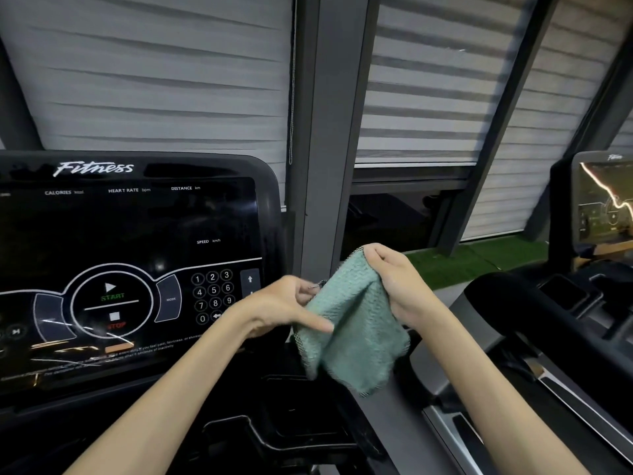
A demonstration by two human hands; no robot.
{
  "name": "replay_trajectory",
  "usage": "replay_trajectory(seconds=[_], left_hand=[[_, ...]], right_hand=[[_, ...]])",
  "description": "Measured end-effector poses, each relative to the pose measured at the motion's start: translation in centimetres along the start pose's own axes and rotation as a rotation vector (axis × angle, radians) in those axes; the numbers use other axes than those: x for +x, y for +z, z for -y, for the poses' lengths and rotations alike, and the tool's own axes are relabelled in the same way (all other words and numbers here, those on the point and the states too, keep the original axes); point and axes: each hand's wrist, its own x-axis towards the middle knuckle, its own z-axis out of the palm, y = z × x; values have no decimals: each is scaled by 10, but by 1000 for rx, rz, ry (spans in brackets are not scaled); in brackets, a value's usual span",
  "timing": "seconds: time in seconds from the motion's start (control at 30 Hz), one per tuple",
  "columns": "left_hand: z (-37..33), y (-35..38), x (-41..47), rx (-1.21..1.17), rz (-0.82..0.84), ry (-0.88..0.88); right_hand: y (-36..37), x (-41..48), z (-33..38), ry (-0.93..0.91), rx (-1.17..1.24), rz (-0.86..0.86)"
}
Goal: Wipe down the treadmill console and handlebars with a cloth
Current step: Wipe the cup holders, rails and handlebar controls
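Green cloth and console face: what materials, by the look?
The cloth: soft textile, probably microfibre; ribbed weave, stitched edge, hangs in limp folds. The console face: glossy black panel, glass or plastic, can't tell which; mirror-like light streaks.

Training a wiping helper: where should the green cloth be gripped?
At its upper corners, from above: the cloth hangs limp, and the left hand and right hand pinching its top edge hold it spread open.

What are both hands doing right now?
Left hand: pinches the cloth at its left edge.
Right hand: grips the cloth's top corner.
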Motion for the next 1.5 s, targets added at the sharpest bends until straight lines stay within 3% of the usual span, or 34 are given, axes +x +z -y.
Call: replay_trajectory(seconds=[0.13,0.27,0.47,0.57,0.83,1.03,1.17,1.27,1.37,1.5], left_hand=[[9,10,-6,-233,36,15],[7,18,-4,-414,-38,52],[2,22,3,-446,-186,85],[3,16,2,-367,-201,66],[2,0,-6,-260,-260,4],[4,-1,-7,-258,-327,53],[7,-16,-11,29,-452,79],[9,-35,-16,297,-533,46],[6,-46,-21,301,-589,-38],[8,-50,-21,253,-574,-5]], right_hand=[[-17,6,-3,228,268,93],[-41,6,-42,385,483,171],[-23,-31,-112,642,516,474],[-14,-35,-116,586,455,517],[-16,-11,-105,554,514,27],[-4,1,-103,517,367,31],[-1,6,-90,446,338,-84],[-15,2,-75,318,362,-20],[-24,-4,-57,199,121,120],[-29,0,-49,117,-339,67]])
